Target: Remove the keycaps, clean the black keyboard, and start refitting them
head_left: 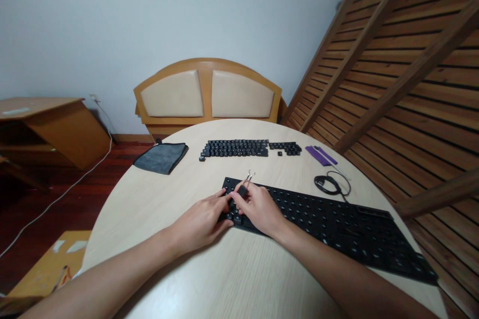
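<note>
A black keyboard [318, 214] lies slantwise across the table, many of its key positions bare of caps. My left hand [204, 219] grips its left end, thumb by the front edge and fingers on the key area. Over that same end, my right hand [260, 207] is closed around a keycap puller [243, 191] with a dark middle and thin wire prongs pointing away from me. Its lower end is partly hidden by my fingers. A few caps sit on the keyboard by my left thumb. Behind it, removed black keycaps [235, 148] stand in rows.
On the round table [168, 204] are a folded grey cloth [160, 158] at the left, a coiled cable [331, 184] and a purple strip [318, 155] with a thin rod at the right. Slatted wood [404, 84] leans close along the right side.
</note>
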`<move>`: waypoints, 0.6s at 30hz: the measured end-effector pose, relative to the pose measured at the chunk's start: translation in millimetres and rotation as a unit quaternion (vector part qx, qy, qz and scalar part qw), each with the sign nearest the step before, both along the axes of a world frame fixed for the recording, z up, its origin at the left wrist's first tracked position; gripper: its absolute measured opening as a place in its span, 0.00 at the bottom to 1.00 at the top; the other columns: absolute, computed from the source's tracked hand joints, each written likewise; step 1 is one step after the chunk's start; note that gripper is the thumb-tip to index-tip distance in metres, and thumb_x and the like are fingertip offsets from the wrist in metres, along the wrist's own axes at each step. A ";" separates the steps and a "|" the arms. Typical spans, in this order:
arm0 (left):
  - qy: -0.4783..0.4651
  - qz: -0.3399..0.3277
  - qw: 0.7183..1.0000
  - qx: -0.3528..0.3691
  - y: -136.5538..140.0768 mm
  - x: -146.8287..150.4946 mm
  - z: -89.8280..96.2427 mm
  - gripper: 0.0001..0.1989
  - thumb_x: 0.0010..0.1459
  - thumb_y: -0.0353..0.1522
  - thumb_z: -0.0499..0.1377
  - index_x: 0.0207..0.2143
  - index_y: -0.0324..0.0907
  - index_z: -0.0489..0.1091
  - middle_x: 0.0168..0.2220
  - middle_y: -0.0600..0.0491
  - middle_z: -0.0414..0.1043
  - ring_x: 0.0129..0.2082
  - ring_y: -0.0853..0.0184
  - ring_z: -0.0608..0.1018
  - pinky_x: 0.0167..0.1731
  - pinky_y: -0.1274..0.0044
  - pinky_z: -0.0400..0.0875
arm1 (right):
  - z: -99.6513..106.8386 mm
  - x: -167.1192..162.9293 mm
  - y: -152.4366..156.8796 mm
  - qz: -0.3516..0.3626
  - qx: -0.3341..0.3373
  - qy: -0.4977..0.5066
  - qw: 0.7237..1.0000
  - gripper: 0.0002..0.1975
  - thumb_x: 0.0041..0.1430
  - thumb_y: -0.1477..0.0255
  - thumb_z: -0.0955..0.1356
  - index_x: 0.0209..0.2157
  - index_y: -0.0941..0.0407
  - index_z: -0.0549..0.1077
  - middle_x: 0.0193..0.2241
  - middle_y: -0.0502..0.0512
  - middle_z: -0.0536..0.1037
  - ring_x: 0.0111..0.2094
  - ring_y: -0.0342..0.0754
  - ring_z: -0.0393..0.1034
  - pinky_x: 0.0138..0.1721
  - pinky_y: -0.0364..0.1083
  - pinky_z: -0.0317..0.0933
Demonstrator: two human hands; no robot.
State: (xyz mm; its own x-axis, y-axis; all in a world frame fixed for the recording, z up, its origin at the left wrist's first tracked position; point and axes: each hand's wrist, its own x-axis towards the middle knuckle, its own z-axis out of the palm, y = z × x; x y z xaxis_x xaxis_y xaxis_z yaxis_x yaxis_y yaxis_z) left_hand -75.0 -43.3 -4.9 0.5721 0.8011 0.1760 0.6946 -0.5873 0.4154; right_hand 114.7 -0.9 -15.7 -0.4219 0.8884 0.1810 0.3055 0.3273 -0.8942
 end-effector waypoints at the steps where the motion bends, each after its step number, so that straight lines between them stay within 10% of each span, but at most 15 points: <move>1: 0.001 0.002 1.000 -0.002 -0.1 0.2 -0.2 0.08 0.64 0.33 0.58 0.44 0.41 0.65 0.46 0.41 0.76 0.61 0.49 0.70 0.54 0.59 0.73 | -1.2 -0.2 0.6 -0.001 0.000 0.000 1.000 0.07 0.64 0.66 0.66 0.35 0.55 0.70 0.24 0.48 0.74 0.22 0.44 0.74 0.24 0.40 0.64; 18: 0.011 -0.018 0.999 0.031 -2.4 1.0 2.3 0.11 0.65 0.32 0.56 0.49 0.40 0.65 0.56 0.40 0.71 0.54 0.53 0.76 0.52 0.60 0.74 | 12.9 -8.1 -6.4 -0.008 0.099 -0.131 0.986 0.23 0.70 0.66 0.59 0.21 0.56 0.70 0.21 0.52 0.76 0.24 0.45 0.69 0.28 0.43 0.55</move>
State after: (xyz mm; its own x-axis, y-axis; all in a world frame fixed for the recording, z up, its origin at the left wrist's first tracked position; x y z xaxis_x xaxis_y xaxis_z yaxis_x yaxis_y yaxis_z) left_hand -74.0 -45.8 -2.6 0.6045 0.7678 0.2120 0.6811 -0.6363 0.3623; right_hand 106.6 -7.3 -2.8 -0.4632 0.8534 0.2389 0.5246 0.4813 -0.7022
